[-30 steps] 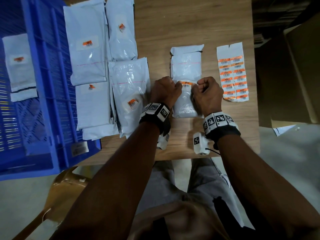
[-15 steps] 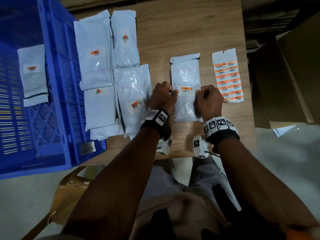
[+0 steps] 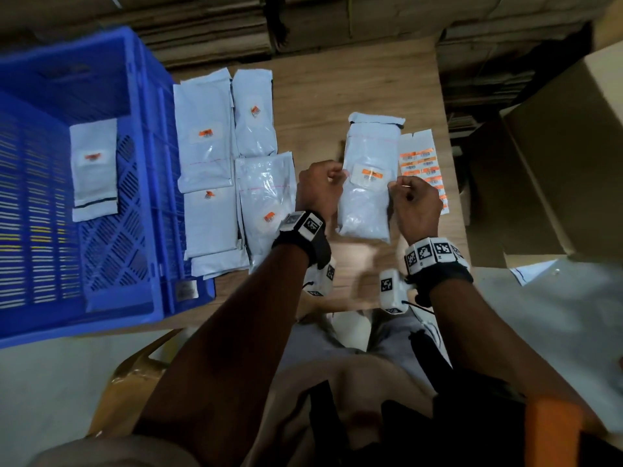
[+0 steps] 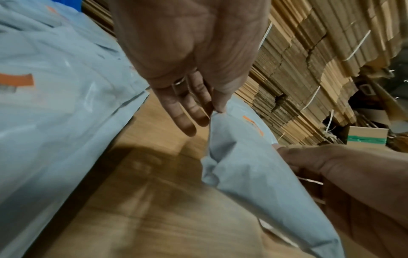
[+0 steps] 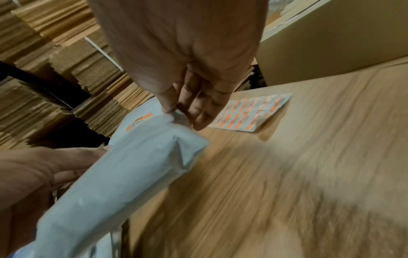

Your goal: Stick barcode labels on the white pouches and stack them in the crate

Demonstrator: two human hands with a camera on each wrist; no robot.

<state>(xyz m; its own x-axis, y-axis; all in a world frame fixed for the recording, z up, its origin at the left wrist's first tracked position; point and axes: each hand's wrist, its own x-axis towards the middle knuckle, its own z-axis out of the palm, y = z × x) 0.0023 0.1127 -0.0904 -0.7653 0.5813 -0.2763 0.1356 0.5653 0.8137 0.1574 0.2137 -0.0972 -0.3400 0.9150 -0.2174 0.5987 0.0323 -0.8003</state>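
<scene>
A labelled white pouch point(image 3: 365, 200) is pinched at its side edges by the left hand point(image 3: 318, 188) and right hand point(image 3: 416, 202), lifted off the wooden table point(image 3: 337, 96).

No legible text: orange barcode labels point(image 3: 372, 172) on the pouches point(image 3: 367, 197) too blurred.

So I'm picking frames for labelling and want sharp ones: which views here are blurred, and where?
Head view: mostly sharp, dim, slight smear on the table under the held pouch. Left wrist view: table and pouch motion-streaked. Right wrist view: table heavily streaked, label sheet soft.
</scene>
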